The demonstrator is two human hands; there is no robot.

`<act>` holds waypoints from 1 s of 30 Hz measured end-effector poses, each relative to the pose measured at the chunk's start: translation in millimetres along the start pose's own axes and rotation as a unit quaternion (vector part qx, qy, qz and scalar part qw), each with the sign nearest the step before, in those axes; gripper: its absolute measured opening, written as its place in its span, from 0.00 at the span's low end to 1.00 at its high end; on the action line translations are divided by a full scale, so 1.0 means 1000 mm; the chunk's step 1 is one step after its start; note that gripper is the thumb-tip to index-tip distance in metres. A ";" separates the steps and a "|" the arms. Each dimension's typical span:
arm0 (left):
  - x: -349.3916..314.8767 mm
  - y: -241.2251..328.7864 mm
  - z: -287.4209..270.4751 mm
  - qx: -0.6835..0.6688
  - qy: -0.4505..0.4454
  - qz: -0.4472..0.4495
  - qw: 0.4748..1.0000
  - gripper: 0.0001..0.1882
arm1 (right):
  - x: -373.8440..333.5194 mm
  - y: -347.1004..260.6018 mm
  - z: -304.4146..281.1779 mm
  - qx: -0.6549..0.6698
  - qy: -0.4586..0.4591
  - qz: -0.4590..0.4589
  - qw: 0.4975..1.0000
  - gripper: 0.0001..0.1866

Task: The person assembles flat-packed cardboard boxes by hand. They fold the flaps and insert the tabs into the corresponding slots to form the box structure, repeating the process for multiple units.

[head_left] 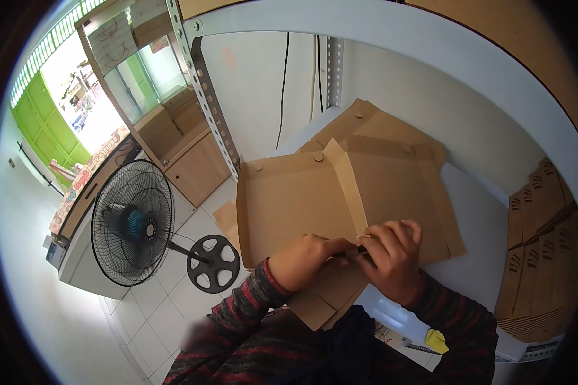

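Box (292,208): brown cardboard, half-formed, on the white table (472,218); lid (395,186) spread right, presumably leaving the near corner reachable. Left hand (307,260): fingers closed on the box's near edge, seemingly steadying it. Right hand (392,260): pinching cardboard beside the fold, seemingly shaping that corner. Flat cardboard (366,119): behind.

Wide fisheye view from 1 camera worn on the head, facing downward and forward over the shallow, open brown cardboard box (295,208), near at centre. Dark, red-striped sleeves (252,298) enter from the lower edge; the black, round-caged standing fan (133,222) appears farther off, at left.
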State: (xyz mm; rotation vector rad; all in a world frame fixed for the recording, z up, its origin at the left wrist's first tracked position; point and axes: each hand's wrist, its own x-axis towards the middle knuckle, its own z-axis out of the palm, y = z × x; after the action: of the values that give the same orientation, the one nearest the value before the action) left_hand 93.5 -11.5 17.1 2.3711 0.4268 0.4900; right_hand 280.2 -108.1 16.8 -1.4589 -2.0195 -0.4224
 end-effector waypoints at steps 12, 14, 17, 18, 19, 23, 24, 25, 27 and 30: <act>-0.002 0.001 0.015 0.112 0.034 0.003 0.993 0.07 | -0.005 0.003 -0.002 0.010 -0.032 -0.022 0.999 0.05; -0.001 0.002 0.013 0.142 0.067 0.012 0.988 0.07 | -0.002 0.002 -0.001 0.009 -0.030 -0.026 0.999 0.04; 0.001 0.007 0.011 0.158 0.045 -0.025 0.986 0.12 | -0.001 0.002 0.000 0.008 -0.030 -0.022 0.999 0.02; 0.001 0.010 0.011 0.169 0.054 -0.032 0.984 0.11 | 0.000 0.001 0.001 0.008 -0.031 -0.021 0.999 0.02; 0.000 0.011 0.011 0.180 0.063 -0.039 0.981 0.10 | 0.000 0.000 0.002 0.008 -0.032 -0.020 0.999 0.02; 0.002 0.013 0.024 0.215 0.108 -0.019 0.970 0.06 | -0.001 0.000 0.007 0.004 -0.038 -0.003 0.999 0.03; 0.003 0.011 0.027 0.218 0.119 -0.013 0.968 0.05 | -0.001 -0.001 0.007 0.008 -0.039 -0.001 0.999 0.03; 0.003 0.009 0.030 0.222 0.130 -0.007 0.966 0.05 | -0.001 -0.002 0.007 0.012 -0.041 0.001 0.999 0.03; 0.006 0.004 0.037 0.223 0.125 -0.003 0.967 0.05 | -0.004 -0.002 0.006 0.007 -0.047 0.000 0.999 0.03; 0.009 0.000 0.041 0.219 0.127 -0.009 0.967 0.06 | -0.003 -0.002 0.005 0.008 -0.051 0.008 0.999 0.03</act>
State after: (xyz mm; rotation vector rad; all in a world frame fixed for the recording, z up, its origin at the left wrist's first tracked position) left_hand 119.5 -30.4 -9.7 2.7318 0.7384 0.7612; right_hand 277.9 -108.1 10.9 -1.5142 -2.0837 -0.3307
